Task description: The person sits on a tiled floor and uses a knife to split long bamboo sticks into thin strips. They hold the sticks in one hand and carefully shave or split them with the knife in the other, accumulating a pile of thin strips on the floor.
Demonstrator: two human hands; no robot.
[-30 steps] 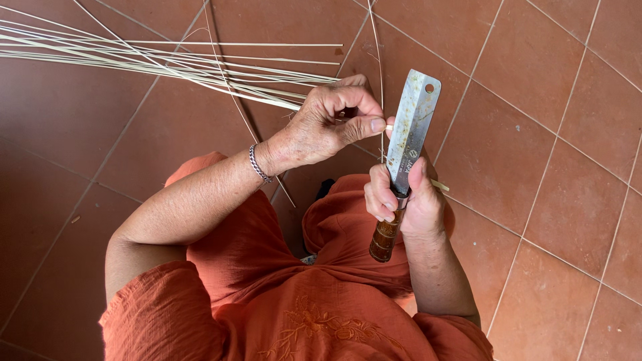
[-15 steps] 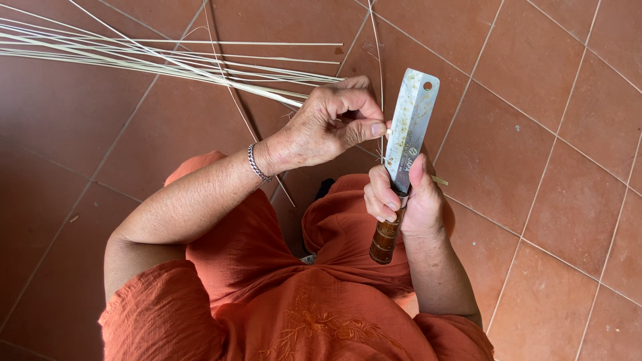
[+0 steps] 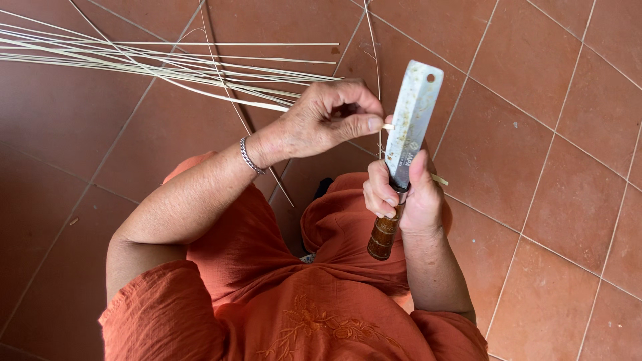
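Closest to the camera is the person's orange shirt (image 3: 294, 321), with a stitched flower pattern on the front. The orange cloth also covers the lap below the hands.

Just above that, the right hand (image 3: 401, 197) is closed tight around the brown wooden handle (image 3: 384, 235) of a big knife (image 3: 411, 120). The blade is flat and wide, made of grey metal, and it points up and away from the body. The thumb lies along the bottom of the blade, likely to keep it steady. The handle's end sticks out under the fist.

A little farther up, the left hand (image 3: 321, 120) is curled, with thumb and fingers pinched on a thin pale strip (image 3: 438, 179). The strip goes from the pinch to the blade and comes out on the other side, past the right hand. It looks like the strip rests against the knife's edge, but the spot where they meet is too small to see well. A silver bracelet (image 3: 249, 155) sits on the left wrist. Holding the strip so near the blade probably keeps it from bending.

Farther away, a bundle of long pale strips (image 3: 154, 63) lies on the floor, fanning out to the left, close enough for the left hand to reach. One or two loose strips cross over them. Under everything is a floor of red-brown tiles (image 3: 555, 87) with grey lines between them.
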